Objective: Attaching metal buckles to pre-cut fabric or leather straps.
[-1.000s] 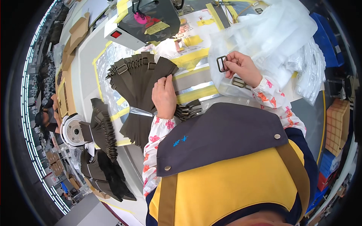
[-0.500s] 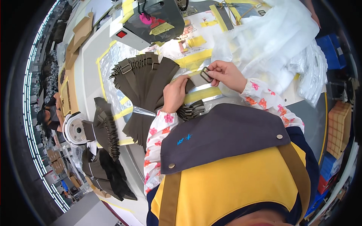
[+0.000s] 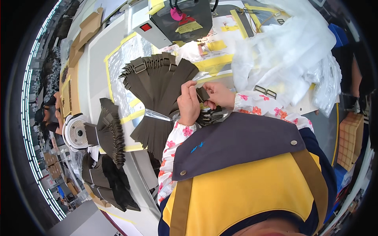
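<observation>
My left hand (image 3: 189, 104) is closed on a dark olive webbing strap (image 3: 202, 94), its fingers pointing up. Right beside it, my right hand (image 3: 219, 95) pinches the folded end of the same strap; any buckle there is mostly hidden by the fingers. To the left lies a fanned bundle of matching straps (image 3: 157, 80), bound with a clear band (image 3: 156, 114), with rectangular buckles (image 3: 139, 68) at its far ends. More strap ends (image 3: 210, 117) are stacked just below my hands. Loose rectangular buckles (image 3: 265, 91) rest by my right sleeve.
A grey machine (image 3: 193, 33) stands at the far side. Clear plastic bags (image 3: 275, 55) heap at the far right. Further strap bundles (image 3: 112, 133) and a white fan (image 3: 80, 133) are at the left. Another person's arm (image 3: 56, 112) shows beyond, and someone stands at the right edge.
My right hand has moved left and toward me, bringing its buckle in to the strap at my left hand. The loose buckles by my right sleeve are now visible.
</observation>
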Demonstrator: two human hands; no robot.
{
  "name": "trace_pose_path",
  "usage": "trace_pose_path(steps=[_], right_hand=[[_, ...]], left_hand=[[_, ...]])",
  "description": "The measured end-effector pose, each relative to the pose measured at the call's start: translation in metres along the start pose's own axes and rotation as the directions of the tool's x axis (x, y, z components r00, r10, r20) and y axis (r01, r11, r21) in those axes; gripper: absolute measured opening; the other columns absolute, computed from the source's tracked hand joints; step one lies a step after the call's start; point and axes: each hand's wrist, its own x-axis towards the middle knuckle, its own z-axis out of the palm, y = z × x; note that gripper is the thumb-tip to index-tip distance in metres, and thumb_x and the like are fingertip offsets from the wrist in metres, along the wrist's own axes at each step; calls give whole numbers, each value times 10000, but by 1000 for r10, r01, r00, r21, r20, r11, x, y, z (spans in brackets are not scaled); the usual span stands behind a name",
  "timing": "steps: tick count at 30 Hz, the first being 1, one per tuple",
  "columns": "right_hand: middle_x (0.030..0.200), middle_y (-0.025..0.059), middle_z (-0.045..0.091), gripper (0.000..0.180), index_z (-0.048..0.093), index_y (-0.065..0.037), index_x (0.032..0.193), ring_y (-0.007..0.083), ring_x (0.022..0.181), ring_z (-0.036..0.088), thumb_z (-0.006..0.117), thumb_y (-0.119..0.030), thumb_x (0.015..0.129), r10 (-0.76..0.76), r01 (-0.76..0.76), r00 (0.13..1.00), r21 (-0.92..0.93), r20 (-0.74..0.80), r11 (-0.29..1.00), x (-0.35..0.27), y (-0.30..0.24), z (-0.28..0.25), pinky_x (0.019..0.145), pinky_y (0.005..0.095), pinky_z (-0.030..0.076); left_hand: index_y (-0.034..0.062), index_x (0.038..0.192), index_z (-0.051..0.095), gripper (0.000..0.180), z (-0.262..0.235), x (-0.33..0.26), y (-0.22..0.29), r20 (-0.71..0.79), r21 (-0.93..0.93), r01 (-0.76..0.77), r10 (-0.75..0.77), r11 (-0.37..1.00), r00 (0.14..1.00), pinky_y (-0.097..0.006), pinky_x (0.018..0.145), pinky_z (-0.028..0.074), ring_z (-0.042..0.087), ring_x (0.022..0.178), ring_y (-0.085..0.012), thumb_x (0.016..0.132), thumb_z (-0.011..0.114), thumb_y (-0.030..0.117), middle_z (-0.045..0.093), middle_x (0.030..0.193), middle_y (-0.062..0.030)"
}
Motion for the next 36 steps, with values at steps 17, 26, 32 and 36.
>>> trace_pose_path(steps=[17, 26, 32, 36], right_hand=[[610, 48, 535, 149, 467, 3, 766, 111, 514, 576, 553, -117, 785, -11, 15, 998, -87, 55, 996, 43, 14, 14, 443, 242, 471], [627, 48, 530, 84, 514, -8, 773, 110, 555, 555, 556, -72, 740, -213, 240, 970, -302, 118, 923, 17, 1, 19, 486, 244, 451], [707, 54, 544, 135, 524, -1, 803, 98, 590, 515, 573, -91, 714, -294, 285, 955, -150, -43, 947, 4, 10, 2, 534, 227, 416], [660, 0, 495, 84, 508, -13, 827, 37, 579, 461, 549, -29, 755, -412, 344, 905, -388, -104, 855, -27, -14, -18, 510, 201, 392]], left_hand=[[1, 776, 508, 73, -60, -3, -8, 274, 228, -69, 4, 971, 962, -361, 538, 410, 521, 596, -311, 771, 563, 48, 531, 662, -142], [0, 819, 517, 132, -57, -1, -13, 344, 217, 98, -171, 971, 923, -296, 515, 412, 520, 537, -186, 742, 614, 46, 555, 706, -107], [-13, 938, 545, 268, -44, -1, -12, 405, -83, 106, -64, 991, 912, -197, 516, 376, 439, 572, -66, 704, 666, 35, 505, 814, -28], [8, 747, 577, 180, -30, 8, 4, 447, 335, -329, 159, 883, 881, -305, 484, 386, 504, 558, -195, 707, 669, 157, 541, 628, -58]])
